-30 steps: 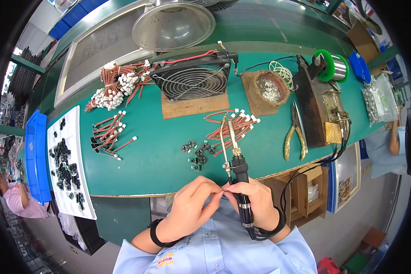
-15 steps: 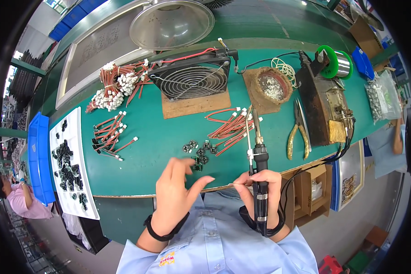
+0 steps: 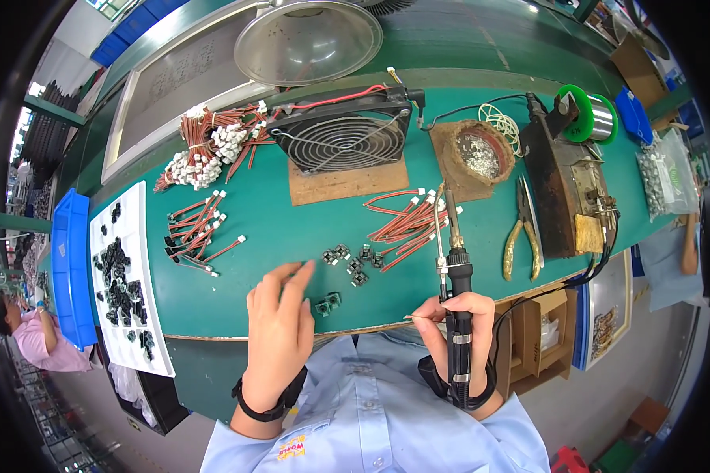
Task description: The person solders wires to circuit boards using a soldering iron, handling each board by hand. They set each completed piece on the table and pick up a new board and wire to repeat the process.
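Observation:
My right hand (image 3: 454, 335) is closed around a black soldering iron (image 3: 460, 315), its metal tip pointing away from me. A thin tube runs along the iron, and a short bit of wire (image 3: 412, 318) sticks out by my thumb. My left hand (image 3: 280, 311) is over the near edge of the green mat with fingers apart and nothing visible in it. Just right of its fingers lie a couple of small black-and-green parts (image 3: 327, 303). Several similar small parts (image 3: 356, 264) sit farther out. Beyond the iron lies a bunch of red-and-black wires with white connectors (image 3: 406, 225).
On the left stand a white tray (image 3: 154, 315) of black parts and a blue bin (image 3: 71, 268). More wires (image 3: 201, 229) and a tied bundle (image 3: 205, 146) lie near a black fan (image 3: 343, 142). Right are a tip-cleaning pot (image 3: 501, 169), pliers (image 3: 522, 229), a metal box (image 3: 556, 189) and a solder spool (image 3: 599, 118).
My left hand has drawn back to the left, away from the pile. A couple of small parts now lie nearer the front edge. My right hand still holds the soldering iron.

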The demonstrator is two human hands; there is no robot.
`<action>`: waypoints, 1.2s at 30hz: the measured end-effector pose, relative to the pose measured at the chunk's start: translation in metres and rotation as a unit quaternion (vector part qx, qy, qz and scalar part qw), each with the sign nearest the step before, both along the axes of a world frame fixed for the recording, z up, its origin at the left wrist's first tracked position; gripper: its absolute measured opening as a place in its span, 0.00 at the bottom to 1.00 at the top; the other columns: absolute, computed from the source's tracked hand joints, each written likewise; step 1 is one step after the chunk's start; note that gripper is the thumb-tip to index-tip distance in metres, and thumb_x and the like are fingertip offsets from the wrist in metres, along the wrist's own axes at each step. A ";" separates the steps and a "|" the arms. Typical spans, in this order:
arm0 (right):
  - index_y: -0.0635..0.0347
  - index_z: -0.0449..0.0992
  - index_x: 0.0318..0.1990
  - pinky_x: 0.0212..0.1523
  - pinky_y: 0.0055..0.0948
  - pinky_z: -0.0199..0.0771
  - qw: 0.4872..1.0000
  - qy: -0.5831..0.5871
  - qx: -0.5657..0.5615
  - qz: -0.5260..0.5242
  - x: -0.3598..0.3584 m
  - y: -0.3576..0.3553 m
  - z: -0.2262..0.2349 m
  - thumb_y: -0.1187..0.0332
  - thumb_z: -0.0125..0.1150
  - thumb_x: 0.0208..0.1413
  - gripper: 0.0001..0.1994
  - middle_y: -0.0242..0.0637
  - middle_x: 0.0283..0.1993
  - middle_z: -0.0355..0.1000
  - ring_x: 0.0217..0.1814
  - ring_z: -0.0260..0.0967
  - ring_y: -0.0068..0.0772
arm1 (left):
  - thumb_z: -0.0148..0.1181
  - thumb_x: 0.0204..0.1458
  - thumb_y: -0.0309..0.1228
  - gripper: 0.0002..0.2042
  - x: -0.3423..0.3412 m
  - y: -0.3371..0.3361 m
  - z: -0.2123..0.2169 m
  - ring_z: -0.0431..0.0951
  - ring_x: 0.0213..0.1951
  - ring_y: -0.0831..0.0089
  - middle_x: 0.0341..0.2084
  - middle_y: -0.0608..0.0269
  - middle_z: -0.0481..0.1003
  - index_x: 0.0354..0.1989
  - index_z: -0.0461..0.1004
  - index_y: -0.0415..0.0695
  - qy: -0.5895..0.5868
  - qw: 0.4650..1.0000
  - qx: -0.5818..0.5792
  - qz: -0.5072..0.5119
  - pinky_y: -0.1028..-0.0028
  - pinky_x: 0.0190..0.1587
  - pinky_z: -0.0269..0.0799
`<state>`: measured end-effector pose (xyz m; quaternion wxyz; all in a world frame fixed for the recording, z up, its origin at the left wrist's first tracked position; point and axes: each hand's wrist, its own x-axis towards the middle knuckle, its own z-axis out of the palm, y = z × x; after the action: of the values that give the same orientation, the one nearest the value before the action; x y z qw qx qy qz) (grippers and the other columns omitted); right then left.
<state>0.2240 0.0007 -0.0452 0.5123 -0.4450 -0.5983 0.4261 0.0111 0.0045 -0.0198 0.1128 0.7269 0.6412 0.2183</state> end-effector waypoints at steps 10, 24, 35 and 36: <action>0.56 0.55 0.44 0.33 0.21 0.67 0.999 0.025 -0.019 0.021 -0.012 -0.004 -0.001 0.84 0.58 0.48 0.21 0.39 0.32 0.69 0.30 0.67 0.21 | 0.56 0.43 0.18 0.11 0.002 -0.010 -0.011 0.70 0.35 0.60 0.34 0.57 0.68 0.38 0.71 0.38 -0.105 0.993 -0.056 -0.023 0.69 0.38 0.65; 0.56 0.55 0.45 0.31 0.20 0.66 0.997 0.059 -0.015 0.054 -0.015 -0.001 0.016 0.83 0.59 0.48 0.22 0.40 0.31 0.70 0.30 0.68 0.21 | 0.54 0.46 0.17 0.08 0.008 -0.008 0.015 0.74 0.32 0.69 0.31 0.58 0.70 0.36 0.72 0.35 -0.312 0.930 -0.163 -0.108 0.74 0.31 0.70; 0.58 0.53 0.45 0.28 0.22 0.72 0.992 0.045 0.038 0.115 -0.018 0.001 0.048 0.83 0.59 0.48 0.22 0.45 0.31 0.70 0.30 0.72 0.28 | 0.57 0.51 0.28 0.09 0.022 -0.014 0.013 0.72 0.33 0.68 0.32 0.56 0.70 0.37 0.66 0.38 -0.719 0.642 -0.259 -0.054 0.72 0.30 0.71; 0.58 0.53 0.45 0.28 0.23 0.72 0.990 0.043 0.046 0.125 -0.018 0.001 0.049 0.83 0.59 0.47 0.22 0.46 0.31 0.70 0.30 0.72 0.28 | 0.57 0.51 0.29 0.10 0.022 -0.015 0.013 0.72 0.32 0.68 0.32 0.56 0.69 0.36 0.66 0.39 -0.725 0.635 -0.261 -0.051 0.73 0.29 0.70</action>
<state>0.2057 0.0017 0.0034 0.4999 -0.3246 -0.6455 0.4775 0.0334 -0.0101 -0.0070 0.7375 0.3068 0.3451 0.4928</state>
